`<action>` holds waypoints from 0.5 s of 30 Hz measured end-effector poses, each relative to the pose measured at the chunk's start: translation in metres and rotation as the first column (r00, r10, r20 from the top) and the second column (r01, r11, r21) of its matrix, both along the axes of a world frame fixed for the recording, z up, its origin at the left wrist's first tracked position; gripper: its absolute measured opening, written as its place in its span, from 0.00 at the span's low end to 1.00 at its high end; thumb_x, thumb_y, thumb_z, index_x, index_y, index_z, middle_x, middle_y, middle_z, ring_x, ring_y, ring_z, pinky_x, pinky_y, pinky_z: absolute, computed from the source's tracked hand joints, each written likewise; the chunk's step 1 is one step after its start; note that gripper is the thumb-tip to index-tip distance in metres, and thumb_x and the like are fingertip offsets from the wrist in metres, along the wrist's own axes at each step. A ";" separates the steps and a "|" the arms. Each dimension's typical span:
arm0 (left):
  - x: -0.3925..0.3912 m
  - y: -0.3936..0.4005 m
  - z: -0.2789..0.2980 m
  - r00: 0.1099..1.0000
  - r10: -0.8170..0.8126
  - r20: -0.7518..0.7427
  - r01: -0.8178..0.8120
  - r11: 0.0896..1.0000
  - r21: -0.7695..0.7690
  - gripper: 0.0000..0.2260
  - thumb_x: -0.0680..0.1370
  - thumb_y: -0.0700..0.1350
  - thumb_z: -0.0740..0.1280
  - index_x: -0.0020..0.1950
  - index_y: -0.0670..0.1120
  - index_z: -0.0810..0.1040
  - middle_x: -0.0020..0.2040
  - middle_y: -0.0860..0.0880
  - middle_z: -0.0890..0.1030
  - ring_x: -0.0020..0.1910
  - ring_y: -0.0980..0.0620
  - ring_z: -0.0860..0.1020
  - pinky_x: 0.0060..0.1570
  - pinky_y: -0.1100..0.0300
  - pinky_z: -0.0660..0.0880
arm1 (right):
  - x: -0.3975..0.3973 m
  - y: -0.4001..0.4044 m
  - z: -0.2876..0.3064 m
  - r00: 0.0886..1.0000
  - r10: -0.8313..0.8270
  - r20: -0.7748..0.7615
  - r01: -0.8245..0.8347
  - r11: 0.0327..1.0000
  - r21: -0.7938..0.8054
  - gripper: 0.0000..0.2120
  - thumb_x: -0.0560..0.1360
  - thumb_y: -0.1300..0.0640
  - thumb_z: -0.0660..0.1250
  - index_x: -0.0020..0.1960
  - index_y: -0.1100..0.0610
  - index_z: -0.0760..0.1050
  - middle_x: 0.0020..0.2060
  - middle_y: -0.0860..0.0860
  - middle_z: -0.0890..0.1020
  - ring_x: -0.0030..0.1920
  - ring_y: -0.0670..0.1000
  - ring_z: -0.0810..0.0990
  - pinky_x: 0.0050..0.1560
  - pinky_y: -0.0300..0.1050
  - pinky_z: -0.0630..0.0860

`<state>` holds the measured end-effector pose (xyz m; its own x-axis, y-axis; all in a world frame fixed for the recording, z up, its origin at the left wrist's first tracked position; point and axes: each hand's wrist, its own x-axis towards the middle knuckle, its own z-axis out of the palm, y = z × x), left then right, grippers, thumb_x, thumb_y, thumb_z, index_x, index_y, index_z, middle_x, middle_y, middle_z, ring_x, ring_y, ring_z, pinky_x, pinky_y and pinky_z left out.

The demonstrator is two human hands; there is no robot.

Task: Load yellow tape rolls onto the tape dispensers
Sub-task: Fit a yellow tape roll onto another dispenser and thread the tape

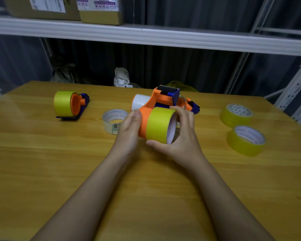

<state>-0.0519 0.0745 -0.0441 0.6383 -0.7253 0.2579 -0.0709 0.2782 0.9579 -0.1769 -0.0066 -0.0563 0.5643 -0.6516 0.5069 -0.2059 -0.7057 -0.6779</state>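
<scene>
Both hands mid-table, roll gripped.

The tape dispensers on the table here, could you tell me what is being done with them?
A person is fitting a yellow tape roll onto an orange dispenser: the right hand grips the roll and the left hand steadies the dispenser. Another dispenser at the left is already loaded. Two spare yellow rolls lie at the right.

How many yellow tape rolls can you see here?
4. One roll sits loaded on the far-left dispenser; one roll is gripped by the right hand at the orange dispenser; two lie flat at right. Others may be hidden.
</scene>
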 end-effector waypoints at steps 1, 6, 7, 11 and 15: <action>0.000 0.000 0.000 1.000 0.003 -0.006 -0.003 1.000 -0.002 0.13 0.83 0.47 0.54 0.45 0.52 0.76 0.42 0.54 0.79 0.41 0.61 0.78 0.46 0.63 0.74 | 0.000 0.000 0.000 1.000 0.002 0.003 -0.002 1.000 -0.005 0.46 0.54 0.31 0.72 0.67 0.39 0.56 0.58 0.36 0.58 0.66 0.45 0.62 0.63 0.51 0.72; 0.002 0.001 0.001 0.997 -0.045 -0.063 0.044 0.999 -0.006 0.12 0.82 0.49 0.54 0.48 0.52 0.77 0.46 0.53 0.81 0.47 0.57 0.79 0.50 0.62 0.76 | 0.001 0.001 -0.001 1.000 0.014 0.019 -0.014 1.000 0.000 0.48 0.55 0.31 0.72 0.68 0.42 0.56 0.59 0.37 0.58 0.66 0.44 0.63 0.62 0.52 0.74; 0.002 0.002 0.002 0.996 -0.057 -0.073 0.057 0.998 -0.003 0.12 0.82 0.50 0.55 0.48 0.52 0.77 0.46 0.54 0.81 0.47 0.57 0.80 0.50 0.62 0.76 | 0.002 0.001 -0.002 1.000 0.020 0.025 -0.020 1.000 0.011 0.48 0.55 0.31 0.73 0.68 0.42 0.57 0.60 0.37 0.58 0.67 0.44 0.63 0.61 0.53 0.74; 0.002 0.004 0.003 0.991 -0.106 -0.084 0.106 0.994 -0.012 0.12 0.81 0.51 0.55 0.47 0.54 0.77 0.40 0.58 0.83 0.41 0.64 0.80 0.42 0.69 0.77 | 0.003 0.004 -0.005 0.998 0.049 0.036 -0.051 0.997 0.051 0.46 0.57 0.33 0.73 0.68 0.42 0.56 0.59 0.30 0.60 0.66 0.42 0.64 0.61 0.54 0.74; 0.003 0.005 0.003 0.993 -0.112 -0.039 0.112 0.994 -0.012 0.13 0.81 0.51 0.54 0.50 0.51 0.77 0.42 0.55 0.83 0.44 0.59 0.81 0.46 0.63 0.77 | 0.005 0.005 -0.008 0.996 0.066 0.055 -0.071 0.993 0.095 0.45 0.57 0.34 0.74 0.66 0.40 0.55 0.57 0.23 0.56 0.67 0.44 0.65 0.62 0.53 0.74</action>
